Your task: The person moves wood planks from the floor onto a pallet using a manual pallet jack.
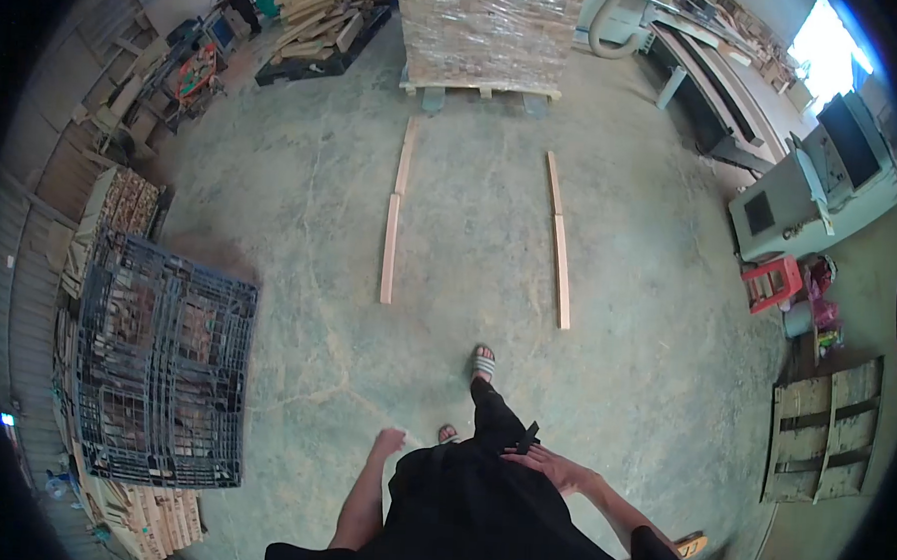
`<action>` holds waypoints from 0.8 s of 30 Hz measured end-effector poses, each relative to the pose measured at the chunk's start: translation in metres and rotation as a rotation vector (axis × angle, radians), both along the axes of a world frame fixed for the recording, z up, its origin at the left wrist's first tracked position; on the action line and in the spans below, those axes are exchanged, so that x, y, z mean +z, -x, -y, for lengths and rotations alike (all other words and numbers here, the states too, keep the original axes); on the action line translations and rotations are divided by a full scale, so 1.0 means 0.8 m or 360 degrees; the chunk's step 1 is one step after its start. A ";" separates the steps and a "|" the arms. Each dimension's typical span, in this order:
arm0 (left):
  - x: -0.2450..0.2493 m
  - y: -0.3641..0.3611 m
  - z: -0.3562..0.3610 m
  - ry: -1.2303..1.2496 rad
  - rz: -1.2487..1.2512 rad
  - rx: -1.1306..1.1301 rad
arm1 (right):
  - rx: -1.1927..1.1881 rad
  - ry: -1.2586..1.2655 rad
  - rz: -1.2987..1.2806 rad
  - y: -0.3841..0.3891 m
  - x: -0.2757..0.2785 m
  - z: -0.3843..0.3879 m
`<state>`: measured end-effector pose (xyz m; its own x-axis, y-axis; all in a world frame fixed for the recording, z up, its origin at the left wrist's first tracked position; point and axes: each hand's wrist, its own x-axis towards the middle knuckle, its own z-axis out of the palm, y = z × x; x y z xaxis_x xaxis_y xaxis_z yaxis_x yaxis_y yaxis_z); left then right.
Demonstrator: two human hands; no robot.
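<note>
Floor [481,221]: grey, cracked. Stack [489,32]: film-wrapped, set on a pallet [480,90] beyond the battens. Battens [390,249]: pale, straight, narrow; laid on the floor in two end-to-end rows — long axes directed away from the hands, left row placed ahead of the left hand [389,441], right row ahead of the right hand [552,469], none touched. Left hand: fingers curled, nothing seen held — full closure cannot be told. Right hand: rested by a black strap [529,439]; grip cannot be told.
</note>
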<state>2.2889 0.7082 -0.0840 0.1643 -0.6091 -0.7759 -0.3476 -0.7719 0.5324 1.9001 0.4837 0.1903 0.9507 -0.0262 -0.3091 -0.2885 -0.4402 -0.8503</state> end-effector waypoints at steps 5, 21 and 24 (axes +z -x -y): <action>0.024 0.010 0.033 0.0289 -0.0688 0.0902 | 0.0098 -0.0021 0.0083 -0.049 0.013 0.145; -0.006 -0.196 0.338 -0.0097 0.0480 -0.0974 | 0.0037 -0.0128 -0.0034 -0.203 0.004 0.329; -0.017 -0.233 0.399 -0.0372 0.0045 0.0293 | -0.0093 -0.0028 -0.0228 -0.221 0.013 0.347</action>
